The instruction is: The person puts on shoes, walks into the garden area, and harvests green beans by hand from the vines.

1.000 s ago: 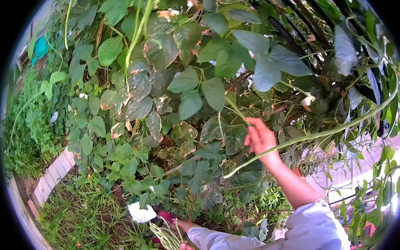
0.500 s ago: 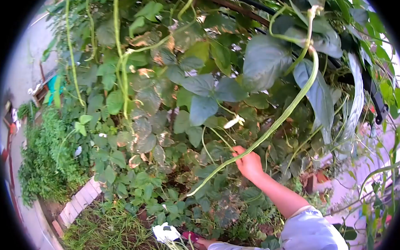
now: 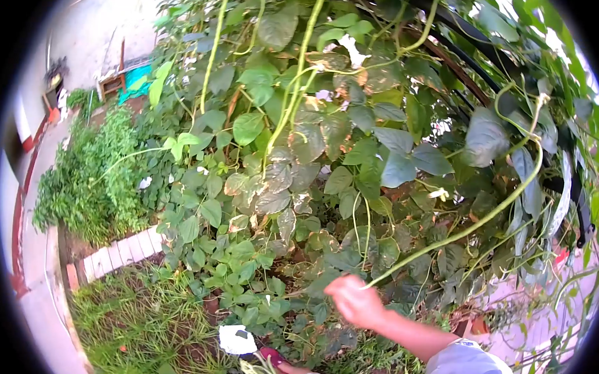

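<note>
My right hand (image 3: 356,302) reaches in from the lower right, its fingers curled closed in front of the leaves. A long green bean (image 3: 453,237) hangs from a stem at the upper right, and its lower end meets the back of this hand. Whether the fingers grip anything is hidden. At the bottom edge shows a bundle of picked long beans (image 3: 261,371), beside a white object (image 3: 237,340) that I cannot identify. My left hand is not visible.
More long beans (image 3: 296,88) hang from the vines at upper left. A dark curved frame (image 3: 476,38) supports the plants. White edging bricks (image 3: 122,252) border the grassy bed. A magenta shoe (image 3: 272,355) stands near the bundle. A concrete path (image 3: 43,244) runs along the left.
My right hand has moved down from beside the middle of the long bean to its lower end. The view has shifted, so the plants appear further right and lower.
</note>
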Available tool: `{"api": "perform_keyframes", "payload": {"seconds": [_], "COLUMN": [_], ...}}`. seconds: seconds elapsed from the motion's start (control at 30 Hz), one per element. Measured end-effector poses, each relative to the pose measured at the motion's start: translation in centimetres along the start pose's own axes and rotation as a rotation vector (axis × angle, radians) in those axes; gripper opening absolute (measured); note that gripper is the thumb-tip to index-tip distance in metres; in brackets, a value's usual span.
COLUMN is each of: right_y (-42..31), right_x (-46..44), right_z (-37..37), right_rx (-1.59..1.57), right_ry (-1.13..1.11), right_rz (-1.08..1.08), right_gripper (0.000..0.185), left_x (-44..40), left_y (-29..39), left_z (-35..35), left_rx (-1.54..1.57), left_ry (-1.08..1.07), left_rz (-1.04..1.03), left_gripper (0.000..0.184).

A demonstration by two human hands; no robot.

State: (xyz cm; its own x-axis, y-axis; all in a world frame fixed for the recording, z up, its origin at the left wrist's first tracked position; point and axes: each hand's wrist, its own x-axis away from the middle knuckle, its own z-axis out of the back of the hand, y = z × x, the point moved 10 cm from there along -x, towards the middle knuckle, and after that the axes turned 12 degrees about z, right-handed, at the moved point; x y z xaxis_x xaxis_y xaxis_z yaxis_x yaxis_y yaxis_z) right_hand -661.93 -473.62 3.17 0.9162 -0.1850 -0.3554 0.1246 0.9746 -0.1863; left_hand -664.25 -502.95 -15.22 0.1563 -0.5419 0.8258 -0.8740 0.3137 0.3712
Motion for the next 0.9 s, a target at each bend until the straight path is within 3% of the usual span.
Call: {"api": "perform_keyframes", "payload": {"seconds": [0.07, 0.1, 0.17, 0.2, 0.23, 0.27, 0.43, 0.53, 0.63, 0.7, 0.8, 0.83, 0.9], "right_y": [-4.1, -4.9, -7.4, -8.5, -9.6, -10.4, -8.8, -4.4, -1.6, 0.0, 1.0, 0.7, 0.4], "right_x": [0.0, 0.1, 2.2, 3.4, 4.6, 5.8, 14.4, 20.8, 23.8, 22.2, 19.5, 18.2, 17.5], "right_z": [-4.8, -7.3, -13.1, -16.4, -19.3, -22.1, -39.4, -51.9, -64.0, -71.8, -81.5, -83.3, -89.0], "right_rx": [-0.123, -0.223, -0.408, -0.477, -0.557, -0.616, -0.925, -0.747, -0.835, -0.488, -0.614, -0.645, -0.57], "right_ry": [-0.106, -0.189, -0.378, -0.484, -0.557, -0.621, -0.697, -0.848, -1.035, -1.13, -0.945, -0.966, -0.989], "right_rz": [0.152, 0.145, 0.105, 0.1, 0.083, 0.071, -0.318, -0.52, -0.779, -0.293, -0.279, -0.31, -0.153], "right_gripper": [0.018, 0.017, 0.015, 0.014, 0.013, 0.012, 0.008, 0.009, 0.01, 0.014, 0.017, 0.02, 0.026], "left_x": [-1.0, -1.6, -5.4, -4.4, -4.2, -5.0, -6.5, -8.6, -11.5, -13.8, -15.6, -16.2, -17.8], "left_y": [-0.2, -0.6, -3.8, -3.0, -3.4, -4.5, -9.2, -10.8, -12.2, -13.6, -16.5, -17.7, -19.0], "left_z": [1.6, 2.6, 5.3, 5.6, 6.2, 7.3, 11.6, 13.3, 14.6, 15.3, 16.4, 16.6, 17.4], "left_rx": [0.021, 0.031, 0.241, 0.148, 0.251, 0.293, 0.522, 0.554, 0.583, 0.664, 0.735, 0.77, 0.864], "left_ry": [0.103, 0.193, 0.19, 0.243, 0.273, 0.227, 0.332, 0.358, 0.333, 0.305, 0.259, 0.24, 0.23], "left_rz": [0.003, 0.057, -0.102, -0.07, 0.014, -0.072, 0.035, 0.114, 0.189, 0.255, 0.451, 0.53, 0.579], "left_gripper": [0.024, 0.026, 0.017, 0.018, 0.016, 0.015, 0.015, 0.016, 0.013, 0.017, 0.023, 0.025, 0.026]}}
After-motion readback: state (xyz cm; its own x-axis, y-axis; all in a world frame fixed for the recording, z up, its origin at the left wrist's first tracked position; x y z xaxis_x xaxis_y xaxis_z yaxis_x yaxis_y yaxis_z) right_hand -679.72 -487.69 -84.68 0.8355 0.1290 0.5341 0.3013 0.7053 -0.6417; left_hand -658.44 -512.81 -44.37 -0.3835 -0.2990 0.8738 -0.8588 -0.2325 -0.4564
